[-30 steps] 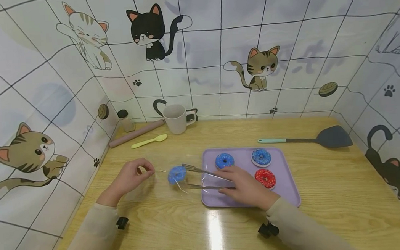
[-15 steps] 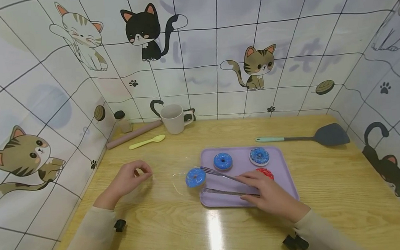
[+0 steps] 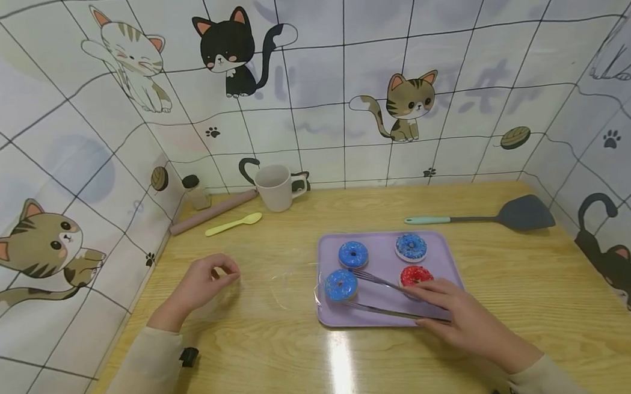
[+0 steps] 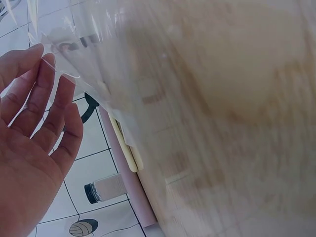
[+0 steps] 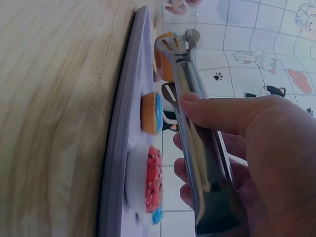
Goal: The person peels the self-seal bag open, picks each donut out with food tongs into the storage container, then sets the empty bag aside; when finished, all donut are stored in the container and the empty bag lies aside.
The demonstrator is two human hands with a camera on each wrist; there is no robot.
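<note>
My left hand [image 3: 204, 283] pinches the edge of a clear plastic bag [image 4: 197, 123] between thumb and fingertips. The bag spreads over the table and is hard to make out in the head view. With my right hand [image 3: 466, 317] I grip metal tongs [image 5: 202, 158], whose tips are around a blue-iced donut [image 3: 341, 286] at the left part of a purple tray [image 3: 379, 245]. Whether that donut touches the tray is unclear. Also on the tray are a blue donut [image 3: 353, 254], a white-based donut with blue icing [image 3: 411, 248] and a red sprinkled donut [image 3: 415, 273].
A beige mug [image 3: 274, 188], a yellow spoon [image 3: 234, 225], a pinkish rolling pin [image 3: 213, 213] and a black-capped jar [image 3: 196, 192] are at the back left. A turner [image 3: 525, 213] with a pale green handle lies back right. Cat-patterned walls [image 3: 318, 70] enclose the table.
The tongs have carried the blue donut rightward, out of the clear bag and over to the tray's left part. My right hand has moved right; my left hand stays nearly still.
</note>
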